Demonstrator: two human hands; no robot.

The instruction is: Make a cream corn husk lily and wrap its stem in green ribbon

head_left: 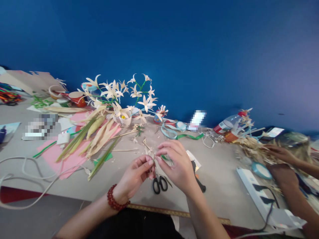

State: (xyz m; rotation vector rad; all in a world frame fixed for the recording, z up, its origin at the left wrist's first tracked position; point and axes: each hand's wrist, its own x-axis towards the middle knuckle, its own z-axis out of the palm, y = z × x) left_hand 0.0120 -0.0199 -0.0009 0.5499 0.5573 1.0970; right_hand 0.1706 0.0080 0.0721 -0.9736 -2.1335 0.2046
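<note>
My left hand (136,174), with a red bead bracelet at the wrist, pinches the lower end of a small pale corn-husk flower piece (151,151) above the grey table (219,172). My right hand (175,164) is closed in a pinch on the same piece from the right, with a bit of green stem (164,158) showing between the fingers. Black-handled scissors (159,183) lie on the table just below both hands. A black tool (199,182) lies partly hidden under my right wrist.
A bouquet of husk flowers (124,94) on green stems stands at the back. Corn husks and cobs (97,134) lie on pink paper (62,156) at left. Blue and green ribbon (174,131), a plastic bottle (228,124), a white power strip (264,199). Another person's hands (281,154) work husks at right.
</note>
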